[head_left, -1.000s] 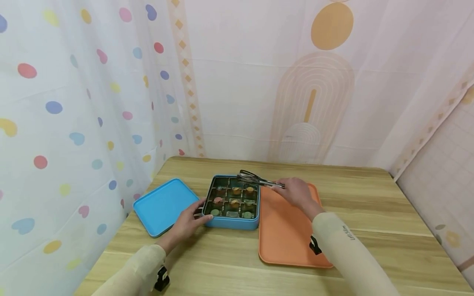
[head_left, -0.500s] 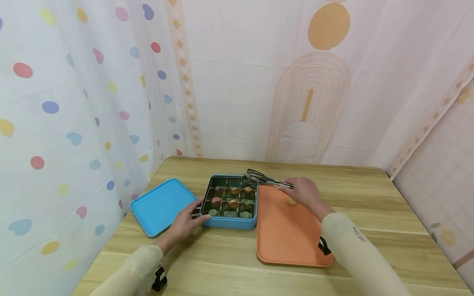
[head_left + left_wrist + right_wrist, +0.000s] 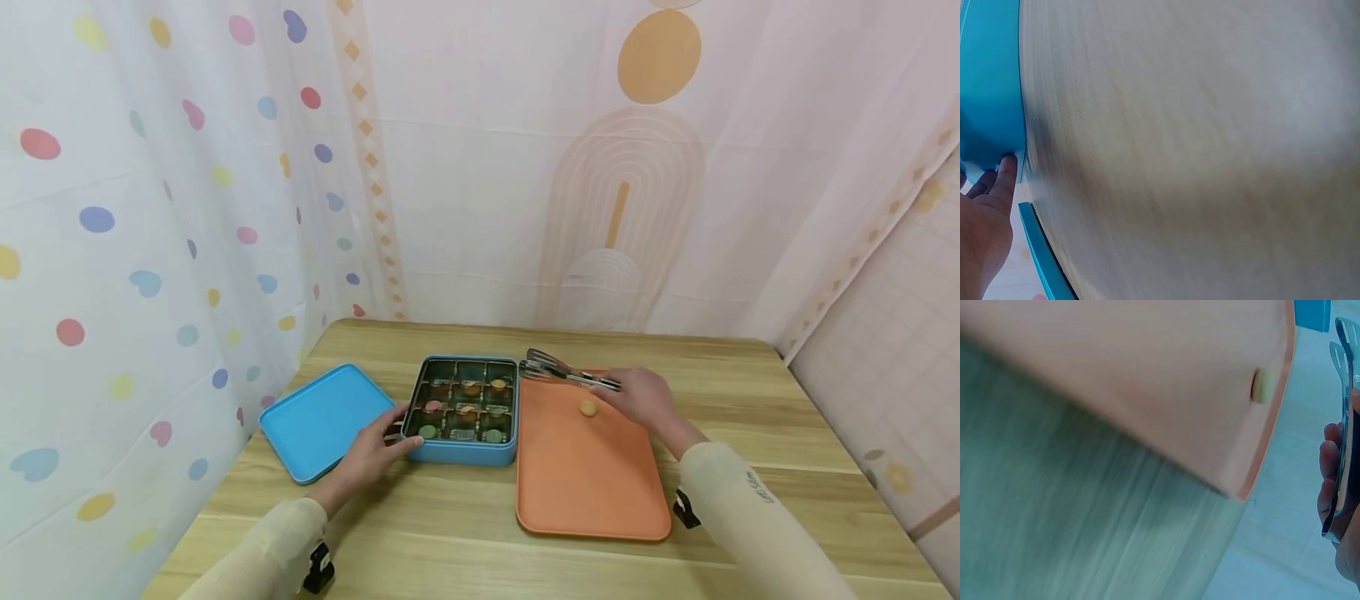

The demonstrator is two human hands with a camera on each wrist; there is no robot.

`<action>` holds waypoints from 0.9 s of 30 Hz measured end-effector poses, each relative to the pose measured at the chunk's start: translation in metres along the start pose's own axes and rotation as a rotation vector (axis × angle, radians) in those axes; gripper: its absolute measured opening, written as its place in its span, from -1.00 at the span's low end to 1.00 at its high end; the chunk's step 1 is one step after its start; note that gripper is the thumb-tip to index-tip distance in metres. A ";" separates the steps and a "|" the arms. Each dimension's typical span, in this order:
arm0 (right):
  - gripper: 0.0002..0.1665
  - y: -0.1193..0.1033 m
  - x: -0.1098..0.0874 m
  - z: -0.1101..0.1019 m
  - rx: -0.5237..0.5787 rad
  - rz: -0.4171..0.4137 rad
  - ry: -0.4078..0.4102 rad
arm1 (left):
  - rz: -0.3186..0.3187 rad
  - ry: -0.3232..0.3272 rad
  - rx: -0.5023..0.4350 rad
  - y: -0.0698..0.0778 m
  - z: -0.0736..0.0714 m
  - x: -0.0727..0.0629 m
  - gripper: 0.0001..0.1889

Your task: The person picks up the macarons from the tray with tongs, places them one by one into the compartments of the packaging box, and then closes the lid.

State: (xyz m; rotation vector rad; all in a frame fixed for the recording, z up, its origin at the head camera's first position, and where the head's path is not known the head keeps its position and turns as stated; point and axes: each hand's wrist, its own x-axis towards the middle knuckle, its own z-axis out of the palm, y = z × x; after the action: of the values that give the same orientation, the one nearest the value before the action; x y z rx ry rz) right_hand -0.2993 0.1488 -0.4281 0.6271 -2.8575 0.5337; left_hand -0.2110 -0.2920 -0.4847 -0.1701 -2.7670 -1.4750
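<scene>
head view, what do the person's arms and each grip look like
The left sleeve is long, cream and looks plain. The right sleeve matches, but carries small dark lettering. Each wrist has a small black device: left device, right device. The left grip and right grip are bare, without gloves.

We find a cream left sleeve (image 3: 258, 546), a matching right sleeve (image 3: 772, 542) with small dark lettering (image 3: 759, 487), and black fittings (image 3: 320, 568) near both cuffs (image 3: 306, 515).
</scene>
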 end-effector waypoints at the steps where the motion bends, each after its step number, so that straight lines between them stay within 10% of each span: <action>1: -0.52 0.002 -0.002 -0.001 0.003 0.003 -0.001 | 0.003 -0.002 -0.001 0.000 0.000 0.000 -0.24; 27: -0.74 0.064 -0.057 -0.018 0.013 -0.006 -0.053 | 0.015 0.007 0.010 -0.003 0.001 0.001 -0.24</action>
State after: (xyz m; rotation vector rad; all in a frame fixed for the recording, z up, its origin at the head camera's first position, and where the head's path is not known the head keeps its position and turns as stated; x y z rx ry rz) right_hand -0.2743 0.2307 -0.4449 0.6621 -2.9027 0.5430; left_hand -0.2123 -0.2927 -0.4875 -0.1853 -2.7614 -1.4552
